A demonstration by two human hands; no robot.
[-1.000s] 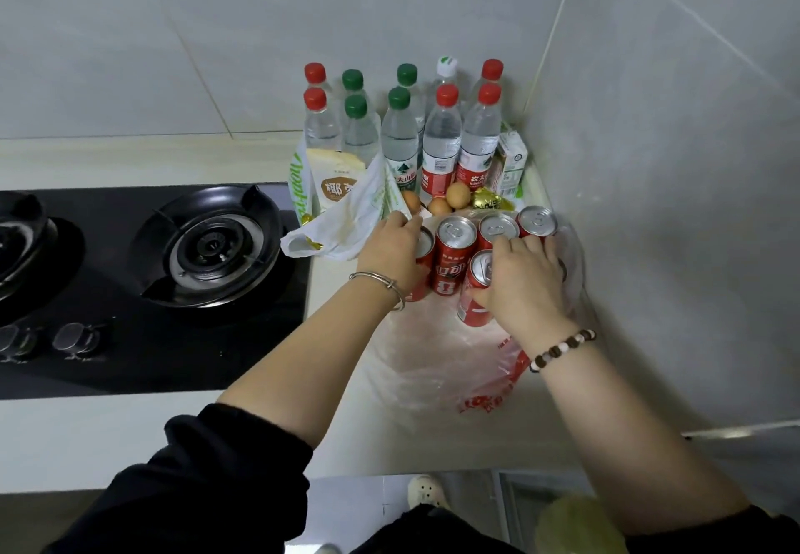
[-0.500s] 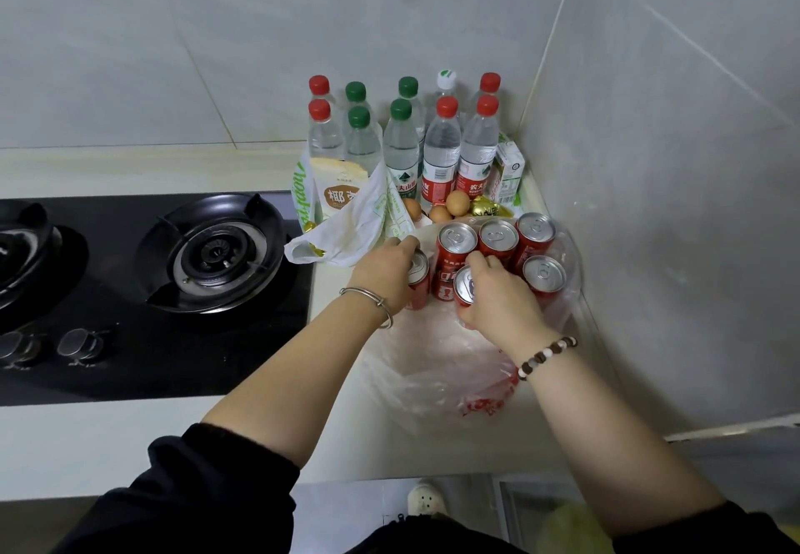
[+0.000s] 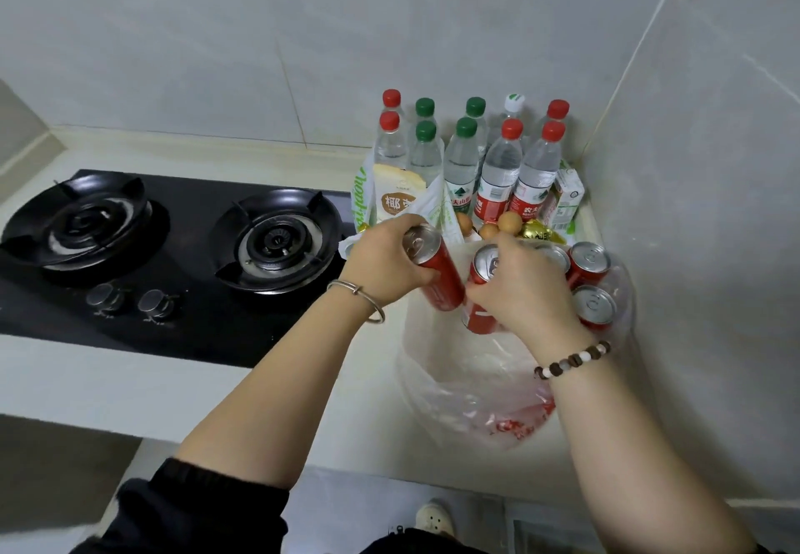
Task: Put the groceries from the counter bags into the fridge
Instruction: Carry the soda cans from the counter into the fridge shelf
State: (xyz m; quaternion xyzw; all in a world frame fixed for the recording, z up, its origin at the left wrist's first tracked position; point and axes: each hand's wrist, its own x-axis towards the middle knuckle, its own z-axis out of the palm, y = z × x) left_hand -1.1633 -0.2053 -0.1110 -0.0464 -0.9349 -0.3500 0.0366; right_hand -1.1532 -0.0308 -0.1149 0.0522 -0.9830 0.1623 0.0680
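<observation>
Left hand [image 3: 381, 263] grips a tilted red can [image 3: 437, 280]. Right hand [image 3: 524, 289] wraps a second can [image 3: 482, 272] (side covered by fingers), mostly hiding a third can [image 3: 557, 257].

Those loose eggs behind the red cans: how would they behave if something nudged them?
The eggs lie loose with no carton showing, so they would probably roll. Their shells likely crack easily against the hard cans or bottles. Hemmed in between those, they probably would not roll far.
</observation>
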